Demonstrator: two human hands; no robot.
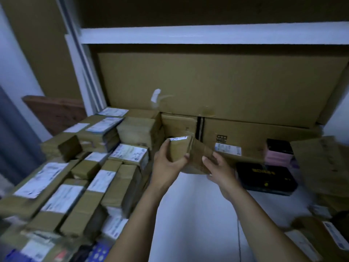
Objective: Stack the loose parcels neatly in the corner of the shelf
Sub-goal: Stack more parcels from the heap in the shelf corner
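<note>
Centrally in the head view, the left hand (pixel 166 163) grasps a small brown cardboard parcel (pixel 179 150) with a white label along its top edge. The thumb lies on the near face and the fingers curl round the left side. Touching that parcel on its right is a flatter brown tape-wrapped parcel (pixel 205 150) with a white label at its far end. The right hand (pixel 220 172) holds it by the near edge, thumb laid on top, the other fingers mostly hidden beneath. Both parcels are held above the white shelf surface (pixel 192 205), near the back. To the left, a pile of brown labelled parcels (pixel 98 167) fills the shelf's left corner in uneven rows. Behind the hands stands a brown carton (pixel 245 133), and above it leans a large flat cardboard sheet (pixel 207 82). On the right lie a black box (pixel 264 176) and, just behind it, a pink and black box (pixel 277 154). Things at the frame's edges are blurred.
</note>
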